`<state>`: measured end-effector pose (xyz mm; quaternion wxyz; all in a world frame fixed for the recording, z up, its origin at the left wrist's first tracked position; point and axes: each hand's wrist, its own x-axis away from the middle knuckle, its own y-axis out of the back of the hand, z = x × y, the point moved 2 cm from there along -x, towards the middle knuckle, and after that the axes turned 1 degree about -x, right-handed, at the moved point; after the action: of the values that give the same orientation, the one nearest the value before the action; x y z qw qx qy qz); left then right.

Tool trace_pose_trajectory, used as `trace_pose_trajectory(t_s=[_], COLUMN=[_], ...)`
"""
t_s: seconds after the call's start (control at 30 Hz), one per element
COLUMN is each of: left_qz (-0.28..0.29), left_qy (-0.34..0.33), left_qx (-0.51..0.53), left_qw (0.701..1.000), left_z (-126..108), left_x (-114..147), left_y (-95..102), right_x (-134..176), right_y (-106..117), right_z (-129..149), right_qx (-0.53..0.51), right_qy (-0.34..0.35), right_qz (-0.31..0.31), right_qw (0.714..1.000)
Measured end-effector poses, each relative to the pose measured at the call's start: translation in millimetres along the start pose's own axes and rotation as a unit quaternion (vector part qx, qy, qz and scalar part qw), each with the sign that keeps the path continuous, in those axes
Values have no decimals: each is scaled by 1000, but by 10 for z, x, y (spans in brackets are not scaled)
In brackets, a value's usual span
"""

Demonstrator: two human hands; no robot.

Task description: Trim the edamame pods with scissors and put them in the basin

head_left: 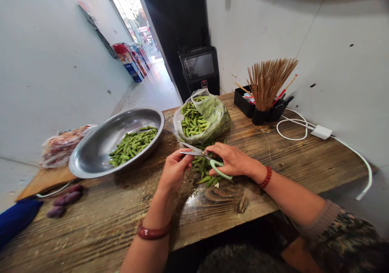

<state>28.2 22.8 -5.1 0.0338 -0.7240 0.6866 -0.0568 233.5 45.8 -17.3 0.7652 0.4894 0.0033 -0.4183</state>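
Note:
My right hand [232, 159] grips a pair of scissors [219, 170] by its pale green handles. The blades are parted and point left, right at the fingertips of my left hand [176, 165]. Those fingers are pinched together on what looks like an edamame pod, mostly hidden by fingers and blades. Beneath both hands lies a loose pile of edamame pods [209, 180] on the wooden table [121, 224]. Just beyond them a clear plastic bag [220, 117] stands open, full of pods. To the left, a wide steel basin [94, 147] holds more pods [132, 145].
A bagged reddish food pack [65, 145] sits on a board left of the basin, with several purple-brown tubers [65, 200] nearer. At back right are a black holder of thin sticks [269, 86] and a white cable [352, 151]. A black speaker-like box [199, 68] stands behind the table.

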Motion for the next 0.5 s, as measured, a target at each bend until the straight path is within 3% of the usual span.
trace_pose_trajectory(t_s=[0.5], left_qz=[35], left_qy=[20], left_qx=[-1], left_qw=[999], left_z=[-33], left_x=[-9], left_y=[62], right_x=[4], right_y=[24], right_z=[2], right_qx=[-6], right_qy=[-4], right_qz=[13], right_qw=[1000])
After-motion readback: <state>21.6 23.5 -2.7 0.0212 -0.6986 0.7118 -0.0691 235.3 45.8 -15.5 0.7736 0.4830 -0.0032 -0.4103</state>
